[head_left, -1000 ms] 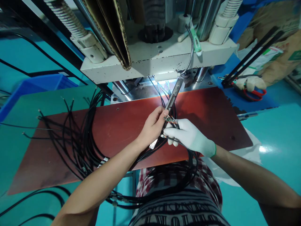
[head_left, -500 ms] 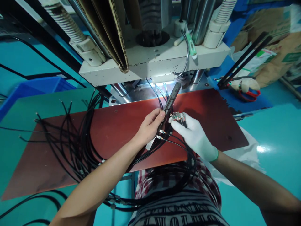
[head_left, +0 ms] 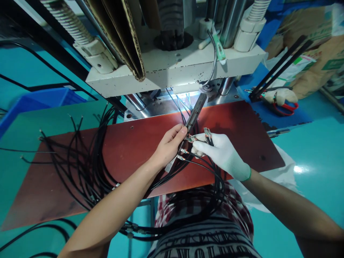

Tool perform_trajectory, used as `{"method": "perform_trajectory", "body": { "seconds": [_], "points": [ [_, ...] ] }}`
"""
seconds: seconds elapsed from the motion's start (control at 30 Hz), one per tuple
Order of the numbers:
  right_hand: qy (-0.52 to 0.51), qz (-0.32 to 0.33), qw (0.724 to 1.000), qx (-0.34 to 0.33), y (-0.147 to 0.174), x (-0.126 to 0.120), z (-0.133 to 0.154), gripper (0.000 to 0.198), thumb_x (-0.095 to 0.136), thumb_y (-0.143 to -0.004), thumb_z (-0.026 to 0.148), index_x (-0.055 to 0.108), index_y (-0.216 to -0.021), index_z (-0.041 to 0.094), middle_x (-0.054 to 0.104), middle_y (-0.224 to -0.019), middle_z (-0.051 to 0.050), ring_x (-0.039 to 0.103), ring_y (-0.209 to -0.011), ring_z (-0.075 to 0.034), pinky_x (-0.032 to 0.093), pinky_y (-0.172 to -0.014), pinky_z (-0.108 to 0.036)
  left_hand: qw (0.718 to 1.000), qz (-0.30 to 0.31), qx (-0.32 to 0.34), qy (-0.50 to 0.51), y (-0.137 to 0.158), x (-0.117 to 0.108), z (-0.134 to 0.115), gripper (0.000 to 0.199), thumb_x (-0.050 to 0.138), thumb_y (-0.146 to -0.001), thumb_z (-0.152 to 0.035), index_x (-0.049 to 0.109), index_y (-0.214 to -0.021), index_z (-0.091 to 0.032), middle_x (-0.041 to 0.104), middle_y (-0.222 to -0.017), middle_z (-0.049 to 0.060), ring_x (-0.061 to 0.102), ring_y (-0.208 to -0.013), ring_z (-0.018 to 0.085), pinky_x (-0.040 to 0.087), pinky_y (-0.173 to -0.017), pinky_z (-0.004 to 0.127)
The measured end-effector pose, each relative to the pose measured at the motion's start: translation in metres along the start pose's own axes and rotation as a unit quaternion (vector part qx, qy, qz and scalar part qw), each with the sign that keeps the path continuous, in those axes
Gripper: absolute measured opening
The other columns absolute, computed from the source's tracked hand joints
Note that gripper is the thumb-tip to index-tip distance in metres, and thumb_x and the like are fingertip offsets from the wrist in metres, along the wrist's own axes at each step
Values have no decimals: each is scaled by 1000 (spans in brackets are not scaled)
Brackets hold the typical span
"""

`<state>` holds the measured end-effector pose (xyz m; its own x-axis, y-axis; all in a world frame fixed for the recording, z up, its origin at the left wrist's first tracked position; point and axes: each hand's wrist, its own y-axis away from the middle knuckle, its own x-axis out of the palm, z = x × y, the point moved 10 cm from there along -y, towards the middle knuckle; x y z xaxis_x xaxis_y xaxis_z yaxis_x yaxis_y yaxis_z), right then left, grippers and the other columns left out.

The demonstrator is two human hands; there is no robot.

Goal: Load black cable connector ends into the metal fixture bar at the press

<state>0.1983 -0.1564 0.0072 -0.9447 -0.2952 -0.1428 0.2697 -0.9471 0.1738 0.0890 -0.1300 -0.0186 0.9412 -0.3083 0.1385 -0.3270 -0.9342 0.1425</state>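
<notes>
My bare left hand (head_left: pixel 169 145) grips a long dark metal bar (head_left: pixel 197 110) that slants up and away over the red-brown board. Two small cable connectors (head_left: pixel 182 154) sit at the near part of the bar, with thin black cables running off to the right. My right hand (head_left: pixel 217 152), in a white glove, is closed around several black cables with bare metal connector ends (head_left: pixel 208 133). One connector in its fingertips is right at the bar's edge beside my left thumb; whether it is seated there I cannot tell.
A white press (head_left: pixel 177 75) with a lit gap stands behind the red-brown board (head_left: pixel 129 143). Bundled black cables (head_left: pixel 99 154) lie on the left, others across my lap. Red-handled pliers (head_left: pixel 286 107) rest on the blue surface at right. A blue bin (head_left: pixel 48 102) is far left.
My right hand has moved slightly, bringing one connector leftward to the bar, while other connector ends now stick up above its fingers. My left hand keeps its hold on the bar.
</notes>
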Motion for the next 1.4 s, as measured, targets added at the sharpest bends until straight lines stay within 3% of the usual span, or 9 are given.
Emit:
{"method": "perform_trajectory", "body": {
  "seconds": [0.17,0.27,0.37,0.57,0.73,0.83,1.03,1.23,1.4],
  "points": [
    [88,-37,992,-83,2,-2,15,23,68,-80,37,71,-89,16,69,-88,1,62,-84,-10,46,-76,-17,1000,-12,9,-7,-1,-2,-2,43,59,-85,-55,45,-74,-15,44,-61,-3,41,-51,6,34,-45,15],
    [179,-61,975,-114,3,-4,20,28,61,-85,40,66,-76,15,65,-75,2,57,-71,-7,40,-65,-18,1000,-4,-11,1,-1,0,1,43,59,-84,-56,46,-75,-16,44,-61,-3,40,-49,6,35,-44,16],
    [236,-46,966,-94,0,-1,17,35,54,-89,39,56,-66,13,56,-64,3,47,-61,-5,33,-58,-20,999,3,-35,17,0,1,5,43,58,-83,-58,45,-77,-17,45,-60,-3,42,-47,8,35,-41,18],
    [100,38,994,-2,-8,15,-4,29,53,-88,35,56,-69,14,58,-64,3,53,-63,-6,38,-59,-19,1000,-5,-4,-2,0,0,1,43,56,-85,-56,44,-76,-16,41,-65,-3,38,-53,8,34,-47,19],
    [28,18,999,7,-7,19,-12,25,52,-88,31,55,-70,13,58,-65,3,53,-62,-6,41,-60,-18,979,-46,101,-169,3,-1,-23,33,45,-95,-41,40,-74,-16,36,-67,-2,34,-61,9,31,-55,21],
    [23,13,1000,0,-6,21,-13,24,53,-88,32,58,-73,14,60,-69,3,56,-66,-6,44,-63,-17,970,-40,130,-201,5,1,-29,30,44,-96,-36,40,-74,-16,37,-68,-2,35,-63,9,32,-58,22],
    [20,-144,989,-32,4,-14,-8,29,58,-87,46,56,-101,20,67,-91,3,63,-77,-8,50,-73,-20,986,-17,99,-136,1,-3,-23,35,47,-94,-43,43,-73,-16,38,-66,-3,35,-60,9,31,-56,21],
    [122,-153,974,-118,8,-24,14,26,51,-93,38,69,-96,19,63,-94,0,61,-88,-7,46,-80,-17,994,-15,71,-80,-1,-6,-17,40,52,-92,-49,42,-72,-16,38,-63,-3,36,-56,7,31,-52,20],
    [73,-138,987,-42,-1,-24,7,25,71,-77,34,69,-92,15,66,-78,0,59,-69,-7,46,-64,-16,999,11,32,-33,-1,0,-9,41,54,-89,-53,44,-74,-16,41,-62,-3,39,-53,7,32,-48,19]
  ]
}}
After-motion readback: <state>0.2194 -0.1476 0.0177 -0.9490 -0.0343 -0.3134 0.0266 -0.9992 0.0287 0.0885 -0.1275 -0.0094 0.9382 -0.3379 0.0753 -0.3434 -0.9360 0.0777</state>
